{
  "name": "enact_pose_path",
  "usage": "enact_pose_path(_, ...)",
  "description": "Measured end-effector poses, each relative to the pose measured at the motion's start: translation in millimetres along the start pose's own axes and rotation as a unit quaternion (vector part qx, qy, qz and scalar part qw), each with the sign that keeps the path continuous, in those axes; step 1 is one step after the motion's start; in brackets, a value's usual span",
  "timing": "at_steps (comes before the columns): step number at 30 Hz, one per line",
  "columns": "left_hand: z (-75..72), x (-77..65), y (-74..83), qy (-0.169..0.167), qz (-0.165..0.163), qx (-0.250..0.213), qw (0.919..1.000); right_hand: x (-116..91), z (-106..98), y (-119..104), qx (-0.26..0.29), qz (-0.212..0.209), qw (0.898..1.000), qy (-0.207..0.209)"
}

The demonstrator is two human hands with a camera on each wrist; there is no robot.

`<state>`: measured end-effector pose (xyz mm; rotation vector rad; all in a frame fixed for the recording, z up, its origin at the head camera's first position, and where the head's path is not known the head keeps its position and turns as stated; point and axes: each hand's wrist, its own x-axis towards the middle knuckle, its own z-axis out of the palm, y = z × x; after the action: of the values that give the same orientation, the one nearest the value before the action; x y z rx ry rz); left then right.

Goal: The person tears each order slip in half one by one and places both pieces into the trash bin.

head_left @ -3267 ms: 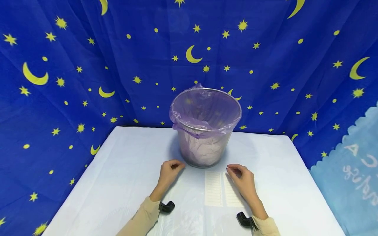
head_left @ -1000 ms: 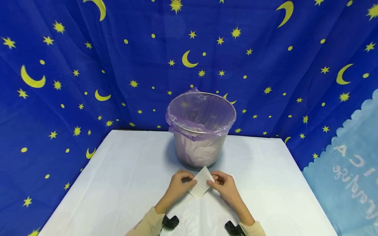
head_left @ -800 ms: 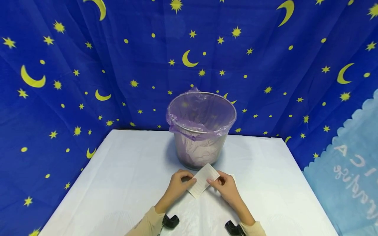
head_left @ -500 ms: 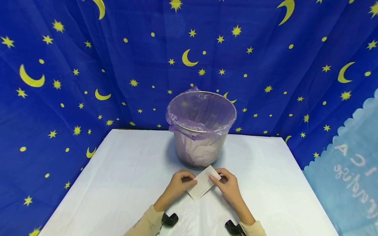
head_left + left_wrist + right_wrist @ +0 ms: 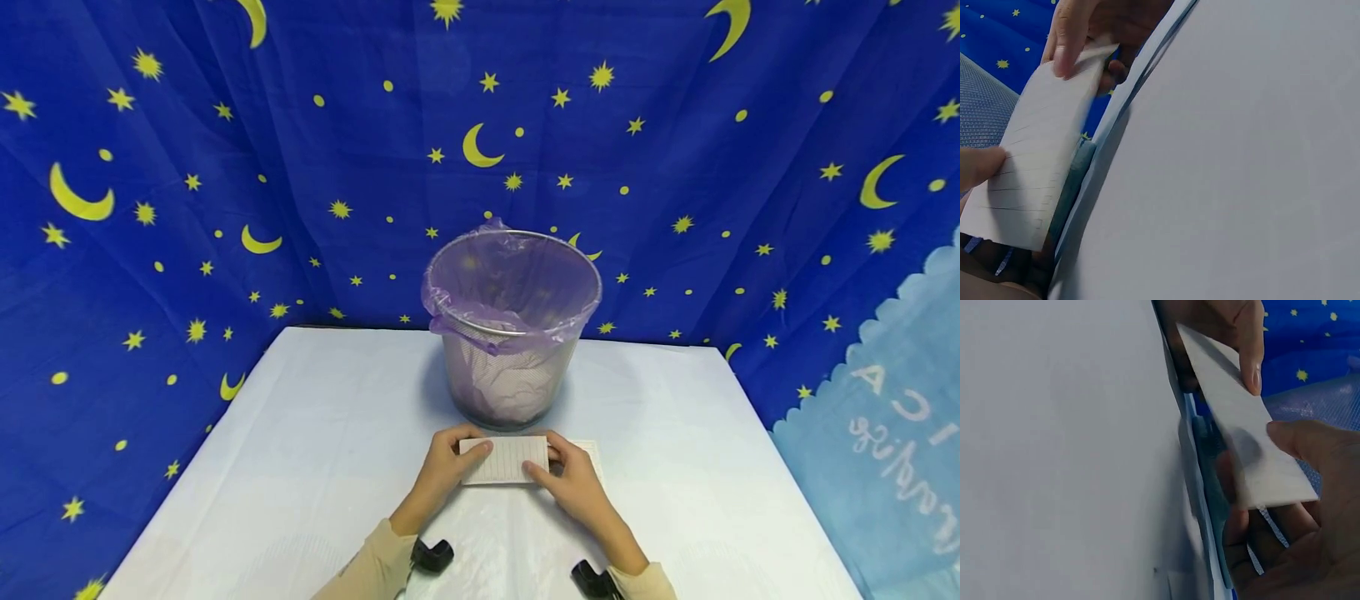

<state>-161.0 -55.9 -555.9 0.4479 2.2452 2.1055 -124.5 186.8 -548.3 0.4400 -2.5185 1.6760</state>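
Observation:
A small rectangular sheet of lined paper (image 5: 506, 461) is held level between both hands, close over the white table in front of the bin. My left hand (image 5: 442, 468) pinches its left end, thumb on top and fingers underneath. At the other end, my right hand (image 5: 576, 483) grips it the same way. The left wrist view shows ruled lines across the paper (image 5: 1035, 144), with the left thumb (image 5: 979, 167) on its near edge. From the right wrist, the paper (image 5: 1266, 472) appears tilted, the right thumb (image 5: 1297, 437) pressing its face. Another paper sheet (image 5: 591, 454) lies on the table, partly hidden behind the right hand.
A mesh wastebasket (image 5: 513, 379) lined with a purple plastic bag (image 5: 480, 321) stands just beyond the hands. Behind the white table (image 5: 337, 417) hangs a blue cloth with yellow stars and moons. A light blue cloth (image 5: 900, 467) hangs at the right.
Two sheets lay flat on the table at first; one was picked up with both hands. Held slanted a moment ago, it has been turned level, its long side facing me.

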Motion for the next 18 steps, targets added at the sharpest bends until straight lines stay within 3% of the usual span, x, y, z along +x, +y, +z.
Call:
enact_pose_path(8,2.0,-0.8,0.4,-0.052,0.018,0.009,0.9984,0.0,3.7,1.1,-0.008,-0.005,1.000,0.029)
enact_pose_path(18,6.5,-3.2,3.2,-0.074,0.040,0.041,0.9956,-2.0,9.3,0.4,-0.016,-0.026,0.999,0.028)
